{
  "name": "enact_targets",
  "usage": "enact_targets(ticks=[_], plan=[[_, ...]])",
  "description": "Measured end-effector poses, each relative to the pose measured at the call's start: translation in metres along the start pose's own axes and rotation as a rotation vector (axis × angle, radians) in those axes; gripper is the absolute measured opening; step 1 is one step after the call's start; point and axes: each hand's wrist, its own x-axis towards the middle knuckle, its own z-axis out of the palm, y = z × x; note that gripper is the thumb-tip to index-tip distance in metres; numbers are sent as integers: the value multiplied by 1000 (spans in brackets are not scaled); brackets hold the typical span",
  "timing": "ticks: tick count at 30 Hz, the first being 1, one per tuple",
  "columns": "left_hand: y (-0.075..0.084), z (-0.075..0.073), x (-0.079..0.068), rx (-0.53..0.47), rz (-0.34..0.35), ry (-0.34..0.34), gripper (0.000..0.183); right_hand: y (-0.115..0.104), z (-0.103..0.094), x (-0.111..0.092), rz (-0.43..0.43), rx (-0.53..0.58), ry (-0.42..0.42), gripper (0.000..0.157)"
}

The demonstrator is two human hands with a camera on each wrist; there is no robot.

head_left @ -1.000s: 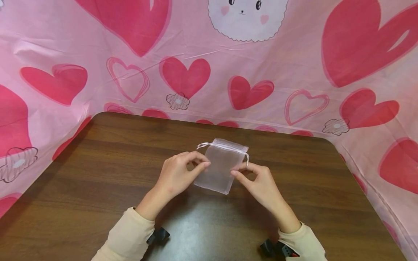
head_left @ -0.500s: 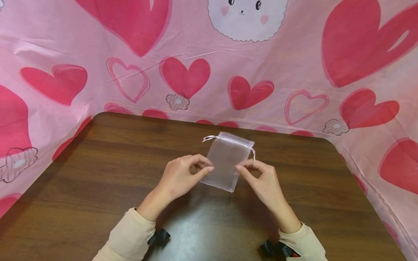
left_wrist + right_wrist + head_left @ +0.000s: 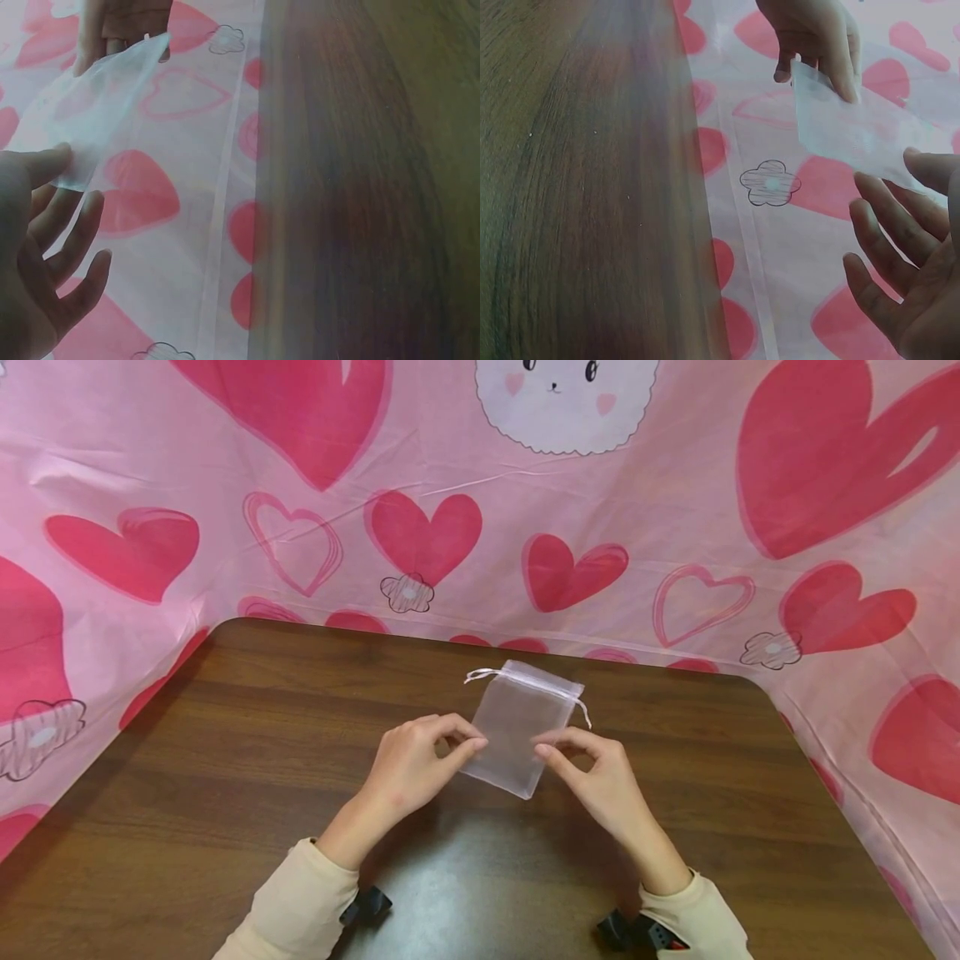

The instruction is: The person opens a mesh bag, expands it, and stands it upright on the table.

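A sheer, pale organza drawstring bag (image 3: 517, 718) is held up above the table, its ribbon end pointing away from me. White ribbon loops stick out at both sides near its top. My left hand (image 3: 420, 760) pinches the bag's left edge between thumb and index finger. On the opposite edge, my right hand (image 3: 596, 777) pinches it the same way. In the left wrist view the bag (image 3: 90, 105) stretches between both hands, with the left hand's other fingers spread below it. The right wrist view also shows the bag (image 3: 855, 127) looking flat and see-through.
A dark brown wooden table (image 3: 225, 760) with rounded far corners lies beneath the hands. Pink cloth (image 3: 465, 435) printed with hearts surrounds it at the back and sides. Each wrist carries a small black camera mount (image 3: 366, 906) near a beige sleeve (image 3: 296, 902).
The bag and both hands have shifted slightly right, and the bag has moved a little farther away. Over the last half second, the right hand has edged left, still pinching the bag.
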Motion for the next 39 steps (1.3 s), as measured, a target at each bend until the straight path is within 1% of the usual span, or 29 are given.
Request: enact_targets(ticks=[7,10,13,18,25,30,34,39], plan=[[1,0,0,1,-11,44,8,2,2,0,22,-49,-88,10],[1,1,0,6,-11,52,6,2,2,0,30,-59,-97,9],[1,1,0,9,-12,46,5,3,2,0,29,-53,-78,7],[0,1,0,8,-10,10,4,2,1,0,39,-28,-23,4],[1,2,0,18,-4,-30,5,0,0,0,40,9,53,5],[1,3,-1,27,1,-46,4,2,-1,0,42,35,78,5],[1,3,-1,19,-3,-27,6,0,-1,0,54,43,59,5],[2,3,-1,7,-16,32,4,0,-1,0,61,23,13,9]])
